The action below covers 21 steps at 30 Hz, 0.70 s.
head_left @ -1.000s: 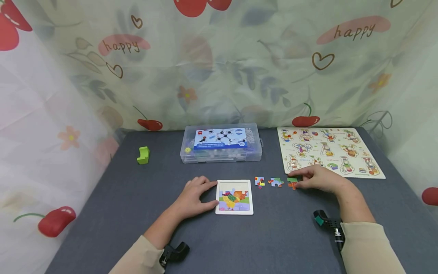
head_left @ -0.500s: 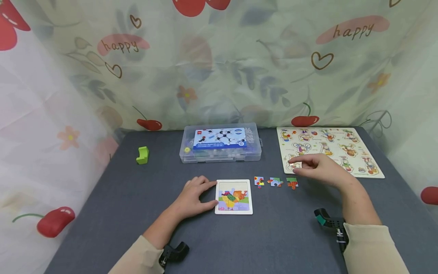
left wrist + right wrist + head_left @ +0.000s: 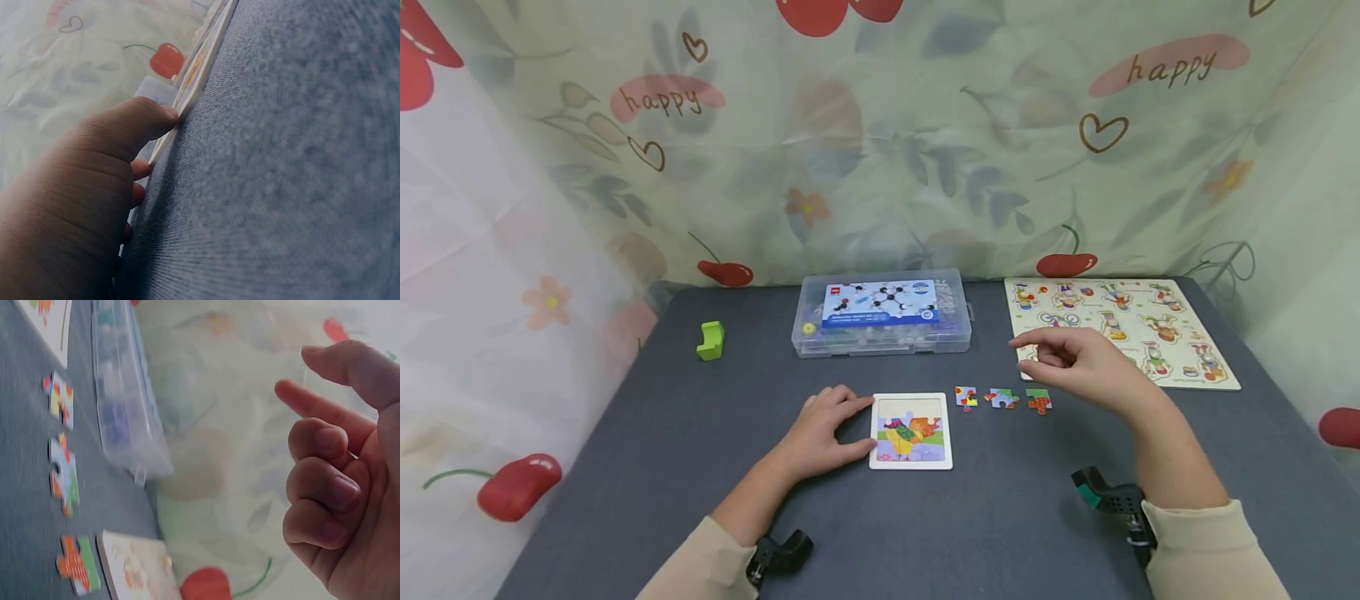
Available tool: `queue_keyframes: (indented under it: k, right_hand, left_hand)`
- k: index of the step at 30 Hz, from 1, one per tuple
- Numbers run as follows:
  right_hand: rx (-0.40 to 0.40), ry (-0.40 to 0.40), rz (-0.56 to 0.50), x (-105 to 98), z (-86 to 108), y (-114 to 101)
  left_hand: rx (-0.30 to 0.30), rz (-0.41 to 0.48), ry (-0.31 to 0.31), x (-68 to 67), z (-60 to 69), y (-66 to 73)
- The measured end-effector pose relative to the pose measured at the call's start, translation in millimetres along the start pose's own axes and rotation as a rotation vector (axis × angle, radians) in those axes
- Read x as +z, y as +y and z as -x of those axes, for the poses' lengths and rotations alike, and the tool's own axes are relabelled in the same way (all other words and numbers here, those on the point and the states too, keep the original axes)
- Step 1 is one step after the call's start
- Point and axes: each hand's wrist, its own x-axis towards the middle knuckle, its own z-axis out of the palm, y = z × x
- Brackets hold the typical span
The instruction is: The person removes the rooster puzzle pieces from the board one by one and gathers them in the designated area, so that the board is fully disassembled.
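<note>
A small white-framed jigsaw puzzle (image 3: 948,433) lies flat on the table, its lower part filled with a colourful bird picture and a bare strip along the top. My left hand (image 3: 822,439) touches its left edge with thumb and index fingertips, the thumb (image 3: 164,114) resting against the rim. To its right, three loose puzzle pieces lie in a row: a red-and-yellow piece (image 3: 966,398), a light blue piece (image 3: 1002,399) and a green-and-orange piece (image 3: 1039,400). Above the last one hovers my right hand (image 3: 1086,364), holding nothing; thumb and index are apart, the other fingers bent.
Behind the puzzle stands a clear plastic box (image 3: 955,342) with a blue molecule-picture label. A large wooden picture board (image 3: 1213,350) lies at the back right, partly behind my right hand. At the left sits a small green block (image 3: 711,341). A patterned curtain closes off the back.
My right hand has let go of the green-and-orange piece, lifted off it and drawn slightly left. The left hand keeps its place on the puzzle's edge.
</note>
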Motion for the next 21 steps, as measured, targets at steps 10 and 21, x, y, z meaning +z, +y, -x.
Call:
queue_keyframes:
  k: [10, 21]
  right_hand:
    - [-0.097, -0.052, -0.008, 27, -3.6, -30]
    - [-0.196, -0.090, 0.073, 73, -13.9, -51]
  left_hand:
    - [0.005, 0.005, 0.006, 0.7, -0.2, 0.6]
    - [0.019, 0.012, 0.025, 1.9, -0.8, 1.2]
